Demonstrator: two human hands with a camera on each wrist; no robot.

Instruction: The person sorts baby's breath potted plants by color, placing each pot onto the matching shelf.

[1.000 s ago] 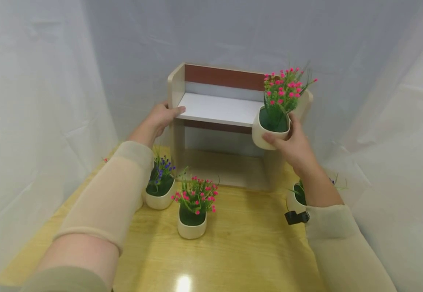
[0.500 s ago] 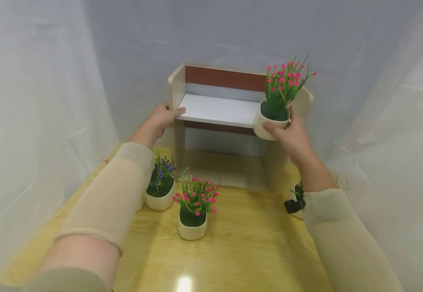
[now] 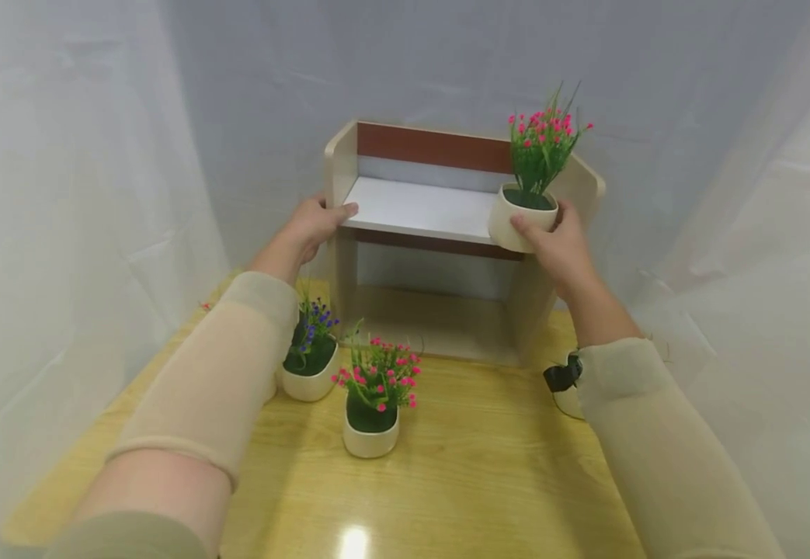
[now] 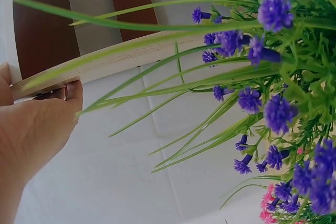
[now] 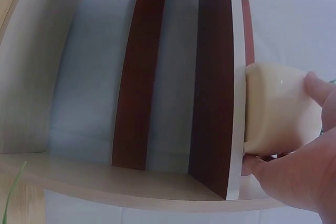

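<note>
My right hand (image 3: 560, 242) grips a cream pot (image 3: 522, 220) of pink flowers (image 3: 540, 138) at the right end of the white upper shelf (image 3: 425, 206). In the right wrist view the pot (image 5: 281, 108) sits right at the shelf's front edge (image 5: 237, 93), thumb and fingers on either side of it. My left hand (image 3: 312, 225) grips the left side panel of the small wooden bookshelf (image 3: 340, 167), thumb lying over the shelf's front corner. From the left wrist, that hand (image 4: 39, 129) shows around the panel's edge, with purple flowers (image 4: 275, 111) filling the near right.
A pot of pink flowers (image 3: 371, 431) stands front centre on the wooden table (image 3: 460, 473). Beside my left forearm is a pot with purple-blue flowers (image 3: 310, 373). Another pot (image 3: 571, 402) is partly hidden behind my right sleeve. White sheeting (image 3: 83, 194) surrounds the table.
My right hand has raised the pink-flowered pot and moved it inward, from in front of the shelf's edge to its level, and the plant stands more upright. My left hand stays in place.
</note>
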